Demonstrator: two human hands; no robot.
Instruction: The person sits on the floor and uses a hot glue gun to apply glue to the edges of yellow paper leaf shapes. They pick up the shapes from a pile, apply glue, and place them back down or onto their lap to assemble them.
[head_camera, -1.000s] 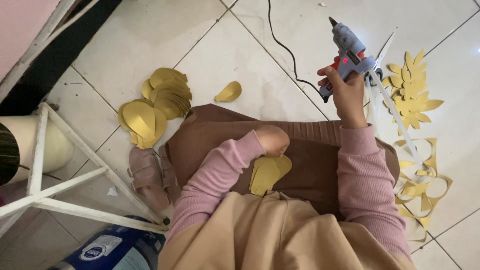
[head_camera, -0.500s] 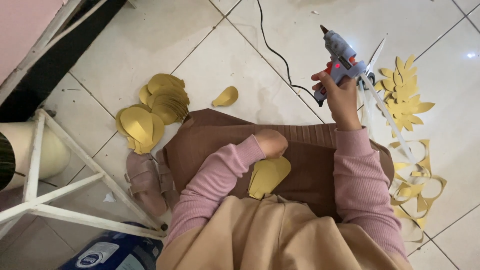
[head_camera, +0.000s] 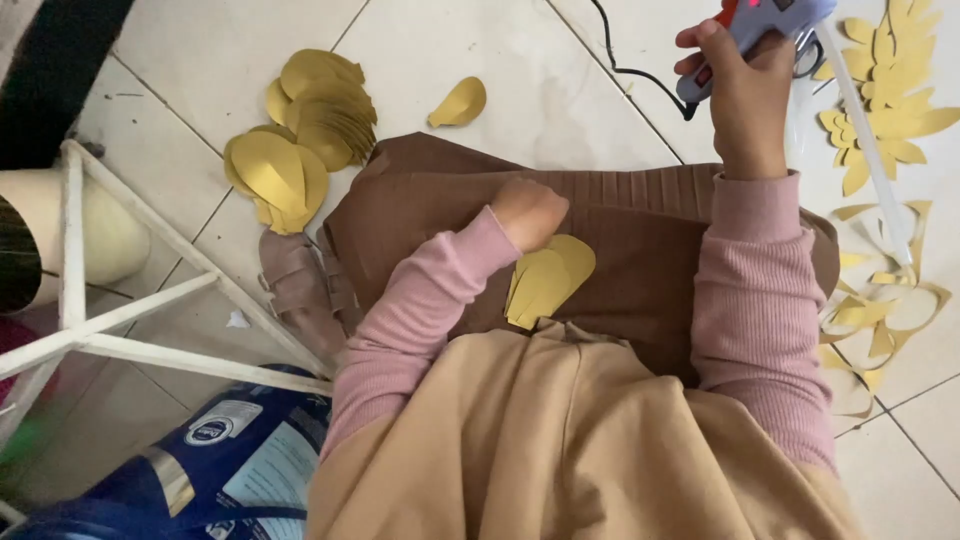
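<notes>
My right hand is raised over the tiled floor and grips a blue-grey glue gun whose black cord trails away to the top. My left hand rests on my brown skirt and pinches a small stack of gold paper petals lying on my lap. Both arms wear pink ribbed sleeves.
Piles of gold petals and one loose petal lie on the floor at left. Gold leaf cut-outs and paper scraps lie at right. A white stand, a brown sandal and a blue bag are at lower left.
My right hand has shifted toward the top of the view with the glue gun. My left hand stays on the petals in my lap.
</notes>
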